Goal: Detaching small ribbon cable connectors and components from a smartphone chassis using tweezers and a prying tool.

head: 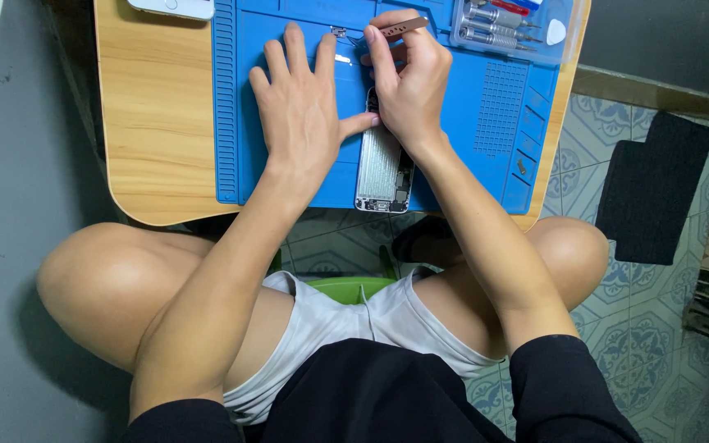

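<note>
On the blue mat (289, 184), the left hand (301, 115) is lying flat, fingers spread; the right hand (408, 86) is pinching tweezers (395, 29) over the opened phone (383, 168), risking a slip

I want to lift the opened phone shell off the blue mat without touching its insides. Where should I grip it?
Probably by the long side edges of the phone shell, near its end closest to the person, coming from above: it lies flat, open side up, and the right hand covers the far end.

Wooden table (153, 123) under blue mat (486, 139)
</note>
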